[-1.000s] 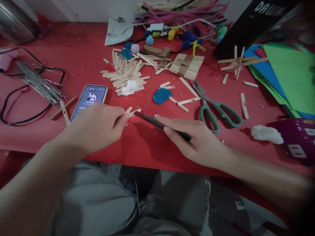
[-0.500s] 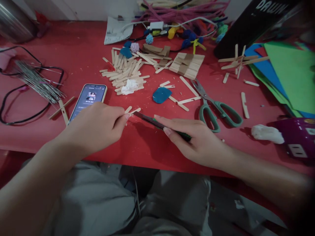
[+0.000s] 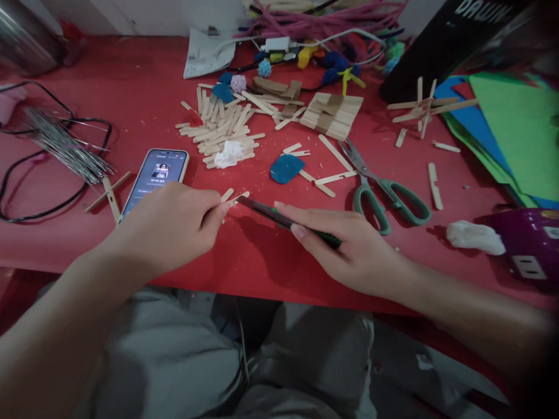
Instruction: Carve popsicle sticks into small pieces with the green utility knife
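Note:
My left hand pinches a popsicle stick near the table's front; most of the stick is hidden by my fingers. In my right hand is a dark utility knife, its blade pointing left and its tip at the stick's end. Whether the blade touches the wood I cannot tell. Small wood shavings lie around the tip. Just past my left fingers another stick end shows. A phone with its screen lit lies partly behind my left hand.
Beyond my hands are a popsicle stick pile, a blue scrap and green-handled scissors. Metal wires lie left. A black bottle, coloured paper and a purple device stand or lie right.
Hardly anything differs. The knife and my right hand have shifted very slightly; my left hand keeps its pinch on the stick.

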